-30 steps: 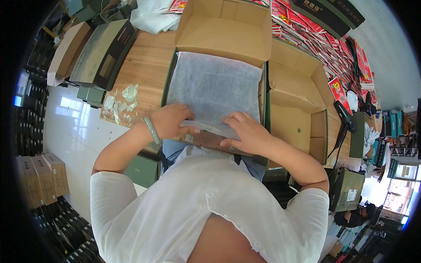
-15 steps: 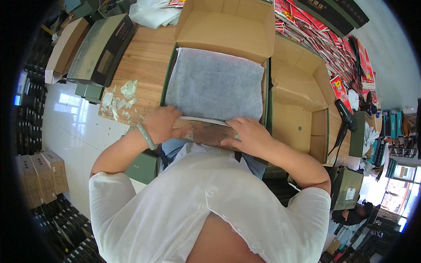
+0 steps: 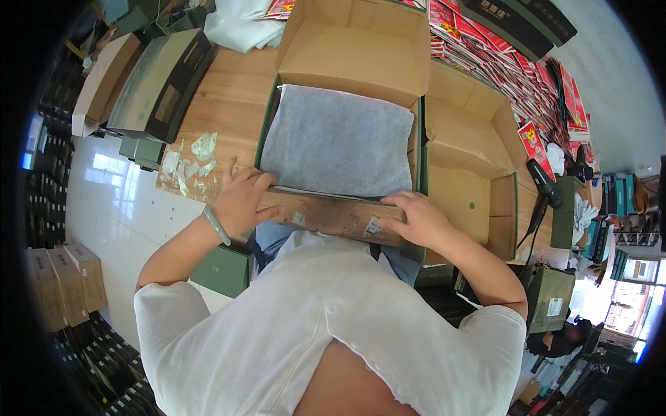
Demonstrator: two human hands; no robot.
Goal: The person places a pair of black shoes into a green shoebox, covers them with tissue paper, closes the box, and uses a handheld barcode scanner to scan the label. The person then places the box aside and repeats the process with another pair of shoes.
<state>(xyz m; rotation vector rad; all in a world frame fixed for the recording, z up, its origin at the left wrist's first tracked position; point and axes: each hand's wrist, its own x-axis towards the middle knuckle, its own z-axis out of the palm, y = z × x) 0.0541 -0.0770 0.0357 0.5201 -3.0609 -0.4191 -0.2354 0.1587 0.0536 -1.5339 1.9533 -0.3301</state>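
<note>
A grey-blue cloth bag or sheet (image 3: 336, 142) lies flat in an open box (image 3: 354, 48) with a green outside and kraft-brown inside. Along its near side runs a brown strip (image 3: 326, 216) dotted with pale torn scraps; whether it is the box's wall or the table's edge I cannot tell. At the strip's left end rests my left hand (image 3: 239, 201), a pale bangle on the wrist. Its fingers are spread, touching the near corner. My right hand (image 3: 420, 218) lies at the strip's right end, fingers over the near rim, thumb apart on the front. Neither hand visibly holds anything.
Right of the box stands another open brown box (image 3: 461, 201), and beyond it a black hair dryer (image 3: 544, 184). Red printed packets (image 3: 485, 59) are heaped at the far right. Torn paper scraps (image 3: 187, 166) litter the wooden table at left, near a dark green box (image 3: 163, 83).
My hands have moved apart along the near edge, left hand leftward and right hand rightward. More of the brown strip shows between them, and less of the cloth's pale near edge.
</note>
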